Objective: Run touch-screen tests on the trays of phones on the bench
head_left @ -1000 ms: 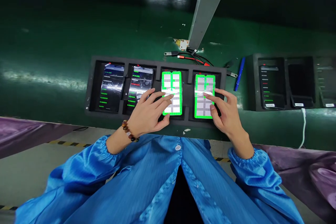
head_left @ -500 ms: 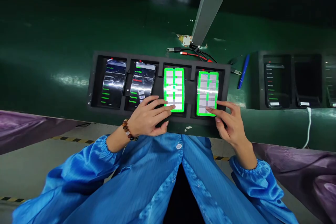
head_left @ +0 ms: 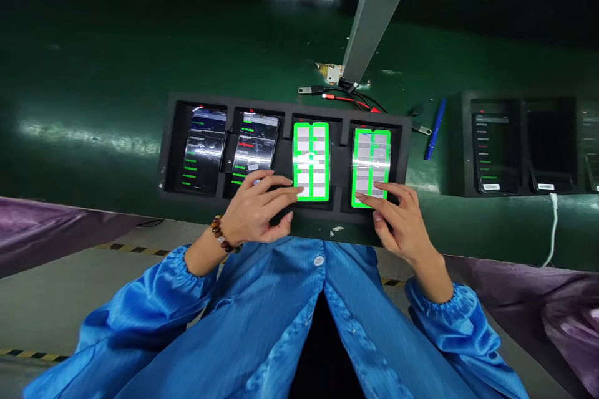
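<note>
Several smartphones lie screen up in a black foam tray (head_left: 283, 165). My left hand (head_left: 256, 207) has its fingers stretched out, with fingertips over the lower left of a phone with a bright green-and-white grid (head_left: 311, 156). My right hand (head_left: 400, 218) is also open, fingers spread over the lower part of the rightmost phone (head_left: 371, 156), which shows a similar grid. Two phones with dark screens and rows of coloured text, the leftmost phone (head_left: 204, 153) and its neighbour (head_left: 255, 143), fill the other compartments. My left hand covers part of the neighbour's lower end.
A second foam tray (head_left: 461, 156) with phones stands at the right, a white cable (head_left: 554, 230) running from it. Behind the near tray are black and red cables (head_left: 346, 98), a blue pen (head_left: 435, 129) and a grey metal post (head_left: 381, 12).
My left hand has slid slightly left across its phone. My right hand has shifted left, its fingertips now at the lower left and middle of the rightmost phone's screen.
</note>
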### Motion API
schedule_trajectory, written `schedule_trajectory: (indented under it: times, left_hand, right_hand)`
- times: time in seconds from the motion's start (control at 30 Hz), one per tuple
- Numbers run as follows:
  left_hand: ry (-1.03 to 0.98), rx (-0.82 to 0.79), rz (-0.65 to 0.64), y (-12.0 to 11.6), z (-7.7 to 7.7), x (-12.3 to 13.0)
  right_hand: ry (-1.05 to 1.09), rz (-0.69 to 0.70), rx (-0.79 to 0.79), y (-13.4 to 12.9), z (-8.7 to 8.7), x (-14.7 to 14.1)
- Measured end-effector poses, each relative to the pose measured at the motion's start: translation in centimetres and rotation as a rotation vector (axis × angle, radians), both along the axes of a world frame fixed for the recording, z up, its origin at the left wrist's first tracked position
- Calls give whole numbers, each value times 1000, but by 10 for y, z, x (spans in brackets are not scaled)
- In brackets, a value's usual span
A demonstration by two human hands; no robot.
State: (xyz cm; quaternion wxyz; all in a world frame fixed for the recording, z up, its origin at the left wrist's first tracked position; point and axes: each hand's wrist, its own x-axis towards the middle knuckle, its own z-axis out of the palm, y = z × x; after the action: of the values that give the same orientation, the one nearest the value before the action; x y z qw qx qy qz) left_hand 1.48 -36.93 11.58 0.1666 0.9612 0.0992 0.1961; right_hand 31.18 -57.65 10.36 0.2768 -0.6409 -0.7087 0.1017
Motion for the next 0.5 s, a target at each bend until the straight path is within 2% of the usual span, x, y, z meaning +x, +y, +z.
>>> schedule_trajectory:
  times: [0.1,0.17,0.37,0.5]
  left_hand:
    - [19,40,81,1,1,-4]
    - [23,50,86,1,1,-3]
    - [31,30,-11,-6,2,20]
    - [40,25,-65,-7,3,34]
  right_hand:
    - [-16,3,-13,6,1,-3]
    - [-28,-14,-4,4,1,1]
    - [-51,-161,4,-19,5,22]
    - [-60,-191,1,-24,7,23]
